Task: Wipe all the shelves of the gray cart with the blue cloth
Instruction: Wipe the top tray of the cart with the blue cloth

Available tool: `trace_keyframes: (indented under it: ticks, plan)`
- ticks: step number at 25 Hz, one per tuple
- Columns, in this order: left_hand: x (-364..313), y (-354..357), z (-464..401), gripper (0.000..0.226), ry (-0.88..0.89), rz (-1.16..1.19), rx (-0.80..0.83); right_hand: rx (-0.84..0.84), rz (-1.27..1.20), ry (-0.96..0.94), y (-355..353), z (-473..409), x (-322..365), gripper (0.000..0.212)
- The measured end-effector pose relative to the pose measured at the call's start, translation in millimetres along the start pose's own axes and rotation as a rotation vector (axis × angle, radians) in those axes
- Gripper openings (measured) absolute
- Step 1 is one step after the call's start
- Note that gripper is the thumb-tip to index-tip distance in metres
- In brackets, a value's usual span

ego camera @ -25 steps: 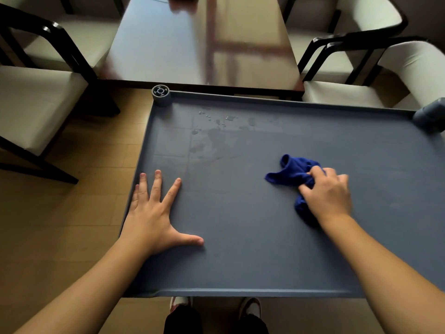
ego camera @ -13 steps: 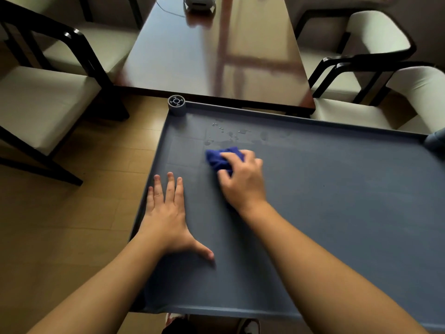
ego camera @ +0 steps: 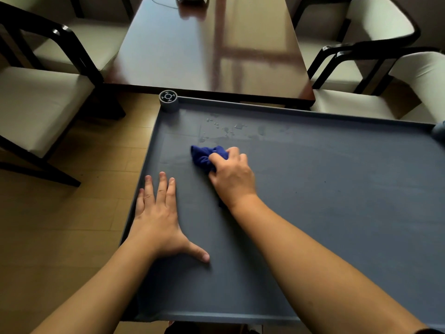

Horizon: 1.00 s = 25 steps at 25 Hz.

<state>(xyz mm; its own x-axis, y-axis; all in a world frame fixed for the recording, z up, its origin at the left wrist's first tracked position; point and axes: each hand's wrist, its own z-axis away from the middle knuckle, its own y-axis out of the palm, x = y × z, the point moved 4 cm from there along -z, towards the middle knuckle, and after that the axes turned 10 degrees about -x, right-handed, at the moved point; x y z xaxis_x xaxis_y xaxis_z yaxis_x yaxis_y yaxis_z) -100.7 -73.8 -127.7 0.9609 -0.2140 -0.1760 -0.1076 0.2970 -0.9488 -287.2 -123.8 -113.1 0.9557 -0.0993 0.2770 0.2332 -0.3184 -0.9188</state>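
The gray cart's top shelf (ego camera: 337, 189) fills the right and middle of the head view, with a low raised rim. My right hand (ego camera: 232, 175) is closed on the bunched blue cloth (ego camera: 204, 156) and presses it onto the shelf near the far left part. Water drops (ego camera: 225, 128) lie just beyond the cloth, near the far rim. My left hand (ego camera: 160, 213) rests flat on the shelf's left edge, fingers spread, holding nothing. The lower shelves are hidden under the top one.
A dark glossy wooden table (ego camera: 212, 44) stands right behind the cart. Cream-cushioned chairs with black frames sit at the left (ego camera: 41, 97) and the right (ego camera: 375, 68). The cart's round corner post (ego camera: 168, 98) is at the far left corner. Wooden floor lies to the left.
My right hand swept the cloth from the shelf's middle right over to the far left area near the water drops. My left hand stayed flat on the left edge.
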Motion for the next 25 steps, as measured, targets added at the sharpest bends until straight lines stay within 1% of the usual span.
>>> trace_keyframes:
  ticks: [4,7,9,11,13,16,19,22,24,25]
  plan:
    - [0,-2,-1,0.196,-0.004,-0.002,0.012,-0.058,0.084,0.204,-36,15,-109,0.027]
    - [-1,-2,-1,0.195,0.004,-0.009,0.020,-0.128,0.186,0.418,-71,41,-201,0.030]
    - [-2,-1,-1,0.196,0.003,-0.007,0.034,-0.112,0.218,0.513,-85,52,-233,0.031]
    - [-2,-4,-6,0.196,-0.006,-0.031,0.033,-0.119,0.199,0.542,-89,50,-236,0.031]
    - [-2,-14,-17,0.192,0.002,-0.073,0.014,-0.167,0.128,0.539,-86,39,-217,0.032]
    - [-1,-29,-40,0.191,0.044,-0.117,-0.041,-0.191,-0.010,0.414,-67,12,-157,0.032]
    - [-1,-28,-51,0.191,0.066,-0.106,0.000,-0.139,-0.146,0.283,-36,-22,-82,0.033]
    - [2,-21,-52,0.189,0.083,-0.080,-0.002,-0.086,-0.235,0.117,-5,-48,-5,0.033]
    - [4,-19,-52,0.188,0.095,-0.067,-0.011,-0.046,-0.238,0.005,12,-59,38,0.030]
    - [5,-18,-53,0.187,0.098,-0.065,-0.013,-0.031,-0.202,-0.054,20,-62,53,0.028]
